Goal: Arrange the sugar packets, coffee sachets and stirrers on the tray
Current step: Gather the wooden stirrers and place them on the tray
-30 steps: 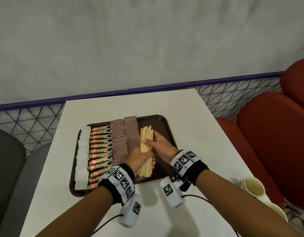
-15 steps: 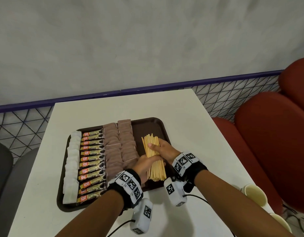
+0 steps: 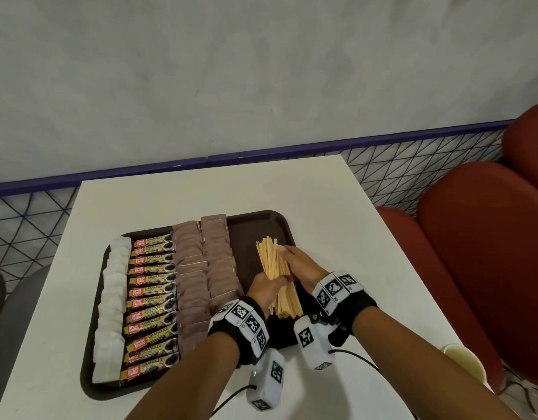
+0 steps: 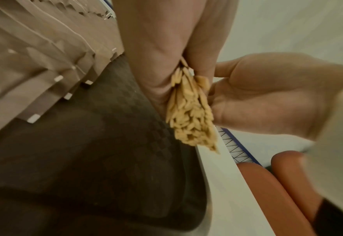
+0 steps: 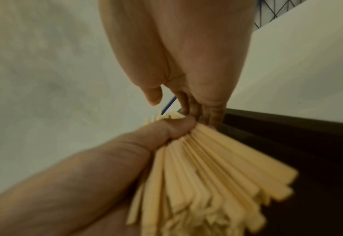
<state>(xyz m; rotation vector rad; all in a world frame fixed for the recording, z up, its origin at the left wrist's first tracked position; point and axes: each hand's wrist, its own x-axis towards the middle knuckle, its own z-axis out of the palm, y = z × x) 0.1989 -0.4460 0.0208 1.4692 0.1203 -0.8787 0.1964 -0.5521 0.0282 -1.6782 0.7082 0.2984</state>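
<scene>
Stirrer step in hand: both hands on one bundle of wooden stirrers (image 3: pixel 275 278), held over the bare right part of the brown tray (image 3: pixel 255 228). Left hand (image 3: pixel 266 288) is wrapped round the bundle near its middle; right hand (image 3: pixel 298 262) grips it from the right side, thumb over the top, fingers underneath as the right wrist view shows. Bundle runs front to back, ends fanned out and uneven at both the far and the near end; whether the near end touches the tray floor I can't tell. Rest of the tray looks done: white sugar packets (image 3: pixel 112 301) in a column at the left edge, coffee sachets (image 3: pixel 151 301) labelled GRANULES in a column just beside them, then two columns of brown packets (image 3: pixel 205 274), contents unreadable. Tray sits on the white counter (image 3: pixel 337 213); paper cups (image 3: pixel 464 360) at the counter's near right edge, well apart from the tray. Judged near the end of the task. Next move likely calls for squaring up the splayed ends, lowering the bundle flat into the free strip right of the brown packets, parallel to the columns, and releasing without the sticks rolling or scattering.
</scene>
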